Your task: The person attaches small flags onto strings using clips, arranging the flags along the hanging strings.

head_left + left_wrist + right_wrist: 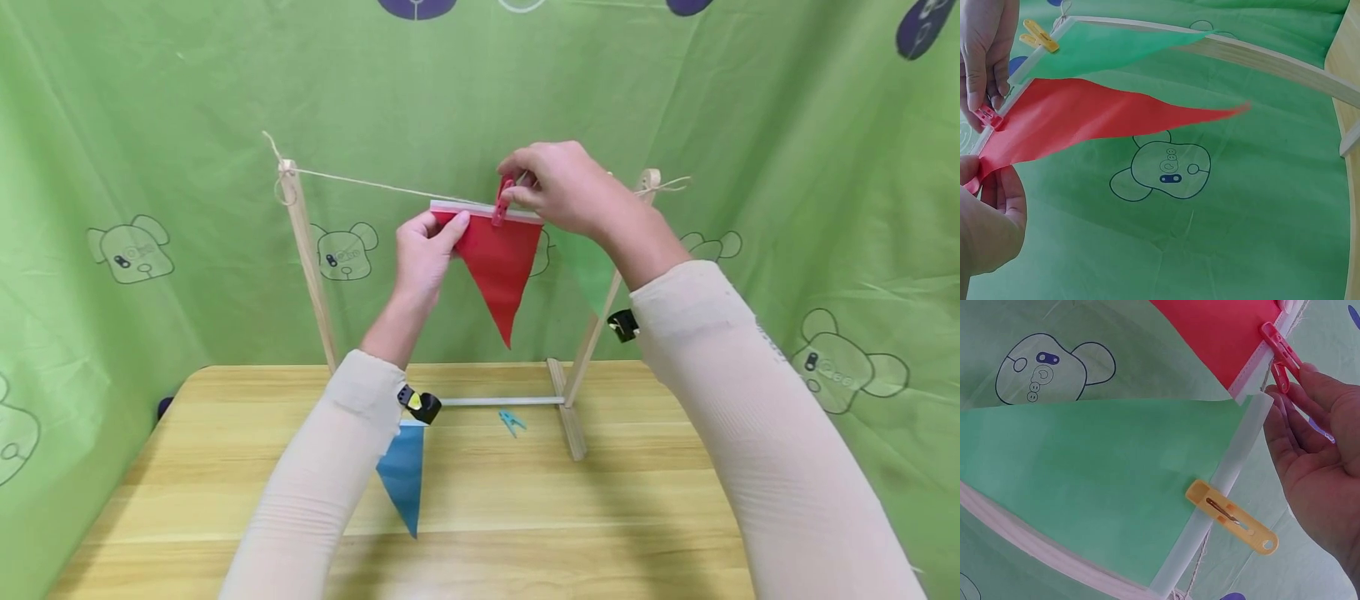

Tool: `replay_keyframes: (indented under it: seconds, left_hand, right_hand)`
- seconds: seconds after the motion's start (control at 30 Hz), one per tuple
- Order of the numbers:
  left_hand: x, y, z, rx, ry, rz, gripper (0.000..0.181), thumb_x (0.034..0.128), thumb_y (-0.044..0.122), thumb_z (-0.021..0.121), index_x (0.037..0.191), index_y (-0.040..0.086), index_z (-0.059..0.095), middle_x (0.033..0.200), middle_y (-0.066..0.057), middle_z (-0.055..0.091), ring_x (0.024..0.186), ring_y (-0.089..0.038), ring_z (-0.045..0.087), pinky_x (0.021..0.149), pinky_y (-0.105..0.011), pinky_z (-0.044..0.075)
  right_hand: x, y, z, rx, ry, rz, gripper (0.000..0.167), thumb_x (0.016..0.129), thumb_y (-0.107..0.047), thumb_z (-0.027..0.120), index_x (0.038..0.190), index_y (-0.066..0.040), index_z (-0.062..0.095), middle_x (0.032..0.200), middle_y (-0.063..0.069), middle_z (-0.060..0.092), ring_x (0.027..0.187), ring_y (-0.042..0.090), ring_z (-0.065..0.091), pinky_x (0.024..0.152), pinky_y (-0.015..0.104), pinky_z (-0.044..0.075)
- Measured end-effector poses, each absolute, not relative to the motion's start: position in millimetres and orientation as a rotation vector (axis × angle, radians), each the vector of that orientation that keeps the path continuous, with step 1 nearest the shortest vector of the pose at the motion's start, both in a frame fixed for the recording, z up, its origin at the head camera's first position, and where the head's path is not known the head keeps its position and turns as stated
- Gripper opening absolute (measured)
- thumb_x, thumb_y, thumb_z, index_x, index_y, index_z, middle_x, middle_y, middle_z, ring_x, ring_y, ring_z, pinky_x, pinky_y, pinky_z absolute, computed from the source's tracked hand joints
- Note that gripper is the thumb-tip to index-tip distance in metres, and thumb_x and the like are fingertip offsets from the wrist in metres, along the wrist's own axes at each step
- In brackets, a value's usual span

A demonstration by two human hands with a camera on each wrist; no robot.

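Observation:
A red triangular pennant (501,262) with a white top edge hangs at the string (360,181). My left hand (426,254) pinches its upper left corner between thumb and fingers. With thumb and fingers, my right hand (562,187) grips a red clothespin (501,204), whose jaws sit over the pennant's top edge. Beside it to the right hangs a green pennant (1104,481), held on the string by a yellow clothespin (1232,515); in the head view the right arm partly hides it.
Two wooden posts (309,258) carry the string, joined low down by a white bar (502,402). On the wooden table (510,500) lies a blue clothespin (512,422). A blue pennant (405,475) is at the left, partly behind the left forearm. Green printed cloth surrounds the table.

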State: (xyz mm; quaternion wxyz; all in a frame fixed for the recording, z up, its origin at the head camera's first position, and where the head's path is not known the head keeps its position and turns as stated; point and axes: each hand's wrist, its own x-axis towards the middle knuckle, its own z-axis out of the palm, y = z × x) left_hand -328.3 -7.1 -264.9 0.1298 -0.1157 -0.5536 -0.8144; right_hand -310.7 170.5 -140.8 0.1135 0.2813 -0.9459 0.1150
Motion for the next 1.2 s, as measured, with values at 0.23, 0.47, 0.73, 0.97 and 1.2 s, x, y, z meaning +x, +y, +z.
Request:
replay_keyframes:
  seconds: [0.23,0.47,0.73,0.97,1.2]
  left_hand:
    - [-330.2,-9.8,-267.9,-0.348,-1.588,-2.373,0.023,0.0965,0.007,0.072,0.112,-0.010,0.071,0.088,-0.005,0.069,0.073,-0.013,0.068,0.072,-0.027,0.062]
    - [-329.6,-11.0,-268.1,-0.356,-1.586,-2.353,0.024,0.0962,0.007,0.072,0.111,-0.011,0.071,0.086,-0.003,0.069,0.071,-0.012,0.067,0.068,-0.023,0.061]
    - [-328.4,-11.7,-267.8,-0.338,-1.597,-2.353,0.022,0.0959,0.006,0.073,0.109,-0.011,0.071,0.082,-0.002,0.068,0.069,-0.011,0.067,0.066,-0.023,0.060]
    - [-328.8,-13.4,-268.2,-0.334,-1.621,-2.336,0.023,0.0958,0.008,0.073,0.112,-0.009,0.071,0.085,-0.003,0.068,0.070,-0.012,0.067,0.066,-0.023,0.060]
    - [-329.0,-14.3,-268.6,-0.326,-1.642,-2.336,0.024,0.0957,0.008,0.073,0.115,-0.006,0.072,0.089,-0.004,0.070,0.074,-0.014,0.067,0.069,-0.024,0.060]
  right_hand:
    - [-311.7,169.3,-142.1,0.842,-2.747,0.333,0.030,0.105,-0.016,0.061,0.131,-0.002,0.067,0.122,0.016,0.071,0.109,0.028,0.068,0.097,0.043,0.057]
    - [-313.3,168.2,-142.8,0.846,-2.730,0.335,0.029,0.106,-0.014,0.058,0.130,-0.003,0.068,0.122,0.016,0.072,0.109,0.028,0.068,0.097,0.044,0.056]
    - [-314.2,167.3,-145.1,0.856,-2.718,0.342,0.031,0.105,-0.014,0.059,0.133,-0.002,0.067,0.124,0.017,0.072,0.111,0.029,0.069,0.100,0.044,0.056]
    - [-313.7,168.2,-146.3,0.858,-2.700,0.377,0.035,0.105,-0.015,0.060,0.137,-0.002,0.063,0.127,0.017,0.071,0.114,0.030,0.069,0.102,0.044,0.056]
    - [-311.2,169.4,-148.7,0.849,-2.692,0.419,0.039,0.105,-0.016,0.059,0.142,-0.002,0.059,0.128,0.018,0.071,0.115,0.030,0.069,0.102,0.044,0.056]
